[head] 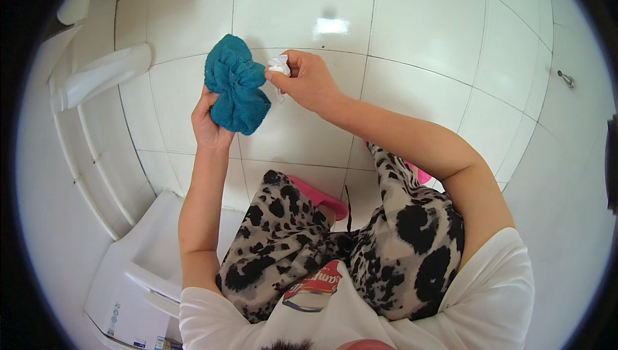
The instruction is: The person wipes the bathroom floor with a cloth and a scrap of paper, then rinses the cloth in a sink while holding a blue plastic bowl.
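My left hand (208,121) grips a bunched teal terry cloth (236,84) from its left and lower side. The cloth is gathered at its middle, with rounded lobes spreading above and below. Part of my left hand's fingers is hidden behind it. Just right of the cloth, my right hand (309,80) pinches a crumpled white tissue (279,65) between thumb and fingers. A thin strip of the tissue dangles below the thumb. The thumb tip is very close to the cloth's right lobe; whether they touch I cannot tell. Both hands are above the tiled floor (299,142).
White pipes (99,169) and a white rounded pedestal (108,75) line the wall on the left. A white fixture (140,273) with labels stands at lower left. A small metal fitting (566,80) projects at right. My knees in patterned trousers (285,234) and pink slipper (321,198) are below.
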{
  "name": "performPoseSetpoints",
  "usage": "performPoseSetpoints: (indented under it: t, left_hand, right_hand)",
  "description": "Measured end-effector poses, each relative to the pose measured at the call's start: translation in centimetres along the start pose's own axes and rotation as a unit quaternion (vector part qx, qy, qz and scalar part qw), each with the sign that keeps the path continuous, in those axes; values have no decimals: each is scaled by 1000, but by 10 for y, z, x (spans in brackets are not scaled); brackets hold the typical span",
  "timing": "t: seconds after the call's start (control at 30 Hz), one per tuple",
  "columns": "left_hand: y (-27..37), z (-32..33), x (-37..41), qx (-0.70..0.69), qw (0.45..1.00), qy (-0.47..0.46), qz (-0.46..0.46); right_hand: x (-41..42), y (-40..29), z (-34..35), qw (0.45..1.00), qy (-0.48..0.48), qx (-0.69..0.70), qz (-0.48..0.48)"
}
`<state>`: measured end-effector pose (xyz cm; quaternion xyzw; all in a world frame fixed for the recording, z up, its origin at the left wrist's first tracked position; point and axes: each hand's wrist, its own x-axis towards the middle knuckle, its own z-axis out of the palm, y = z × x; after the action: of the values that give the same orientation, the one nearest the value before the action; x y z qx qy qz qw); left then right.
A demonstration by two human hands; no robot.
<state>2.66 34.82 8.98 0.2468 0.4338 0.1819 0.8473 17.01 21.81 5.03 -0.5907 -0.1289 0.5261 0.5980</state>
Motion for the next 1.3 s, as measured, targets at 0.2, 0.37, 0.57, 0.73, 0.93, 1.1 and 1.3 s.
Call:
performPoseSetpoints:
  t: [0.2,0.37,0.57,0.73,0.93,1.1,1.3]
  left_hand:
    - [-23,9,-2,80,996,-24,-2]
    - [-36,7,-3,89,995,-39,-24]
    - [-31,9,12,270,960,-31,73]
    - [-49,18,22,426,887,-42,173]
    - [-44,3,35,524,818,-21,236]
    - [-39,-16,36,515,826,14,228]
    - [-37,-27,34,506,834,29,218]
  right_hand:
    - [6,8,1,995,52,45,-70]
    - [5,19,-7,993,77,-79,-42]
    - [15,17,-91,969,222,-65,-82]
    - [-7,22,-119,964,253,-80,-6]
    - [-21,58,-119,912,210,-333,-116]
    - [-26,77,-107,853,145,-458,-206]
    - [-37,88,-104,777,114,-553,-278]
